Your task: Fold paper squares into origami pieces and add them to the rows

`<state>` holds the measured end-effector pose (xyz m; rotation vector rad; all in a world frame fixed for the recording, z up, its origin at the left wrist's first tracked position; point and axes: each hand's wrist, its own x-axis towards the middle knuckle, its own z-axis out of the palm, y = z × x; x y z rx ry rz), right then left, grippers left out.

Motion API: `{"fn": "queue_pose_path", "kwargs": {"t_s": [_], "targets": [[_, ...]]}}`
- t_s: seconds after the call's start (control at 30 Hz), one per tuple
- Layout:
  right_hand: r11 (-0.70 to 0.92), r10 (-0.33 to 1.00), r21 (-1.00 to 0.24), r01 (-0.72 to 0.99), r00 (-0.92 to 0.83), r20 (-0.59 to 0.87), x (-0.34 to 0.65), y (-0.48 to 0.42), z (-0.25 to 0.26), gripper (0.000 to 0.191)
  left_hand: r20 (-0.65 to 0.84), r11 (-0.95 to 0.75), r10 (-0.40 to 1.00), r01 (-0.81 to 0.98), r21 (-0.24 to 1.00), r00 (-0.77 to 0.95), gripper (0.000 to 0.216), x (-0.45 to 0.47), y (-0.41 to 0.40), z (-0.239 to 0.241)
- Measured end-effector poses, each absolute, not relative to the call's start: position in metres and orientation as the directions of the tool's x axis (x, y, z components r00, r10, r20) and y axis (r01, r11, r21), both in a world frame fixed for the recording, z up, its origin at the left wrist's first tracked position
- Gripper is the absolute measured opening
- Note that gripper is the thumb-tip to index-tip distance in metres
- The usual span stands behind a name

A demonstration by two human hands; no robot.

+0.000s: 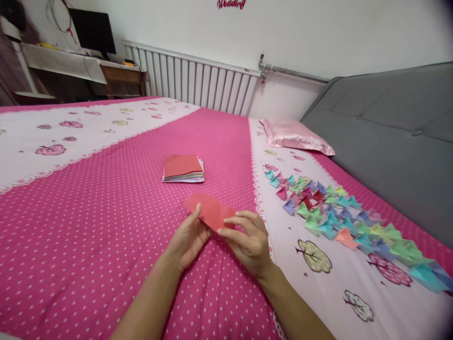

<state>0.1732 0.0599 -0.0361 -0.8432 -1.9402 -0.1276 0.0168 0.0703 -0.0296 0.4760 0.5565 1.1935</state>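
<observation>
A red sheet of origami paper (211,211) is held between both hands above the bed, its far left corner blurred. My left hand (193,238) pinches it from the left, thumb on top and fingers beneath. On the right edge, my right hand (249,241) grips the same sheet between thumb and fingers. Just beyond lies a stack of square coloured paper (182,165), red on top. To the right, several rows of small folded paper boats (329,222) in many colours rest on the bedspread.
The pink dotted bedspread (116,226) spreads under everything. A pink satin pillow (293,134) leans near the grey headboard (389,113) on the right. Behind the bed stand a white radiator (191,78) and a desk (67,63) with a black monitor (92,30).
</observation>
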Motion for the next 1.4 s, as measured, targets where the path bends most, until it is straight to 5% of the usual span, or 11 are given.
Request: {"fn": "queue_pose_path", "kwargs": {"t_s": [0.43, 0.77, 0.93, 1.27, 1.4], "targets": [[0.705, 0.6, -0.34, 0.622, -0.269, 0.754, 0.181, 0.069, -0.039, 0.031, -0.156, 0.283, 0.959, -0.731, 0.621, 0.238, 0.024, 0.016, 0.07, -0.031], [0.676, 0.677, -0.502, 0.54, -0.184, 0.713, 0.182, 0.071, -0.04, 0.018, -0.137, 0.316, 0.943, -0.682, 0.66, 0.304, 0.025, 0.016, 0.069, -0.036], [0.572, 0.776, -0.659, 0.489, -0.061, 0.628, 0.176, 0.068, -0.039, 0.006, -0.121, 0.354, 0.92, -0.657, 0.666, 0.373, 0.027, 0.015, 0.067, -0.037], [0.307, 0.897, -0.856, 0.416, 0.174, 0.406, 0.167, 0.062, -0.044, 0.024, -0.155, 0.399, 0.901, -0.634, 0.662, 0.404, 0.017, 0.015, 0.066, -0.037], [0.274, 0.914, -0.91, 0.312, 0.208, 0.347, 0.164, 0.061, -0.043, 0.025, -0.097, 0.333, 0.908, -0.561, 0.758, 0.408, 0.02, 0.017, 0.063, -0.035]]}}
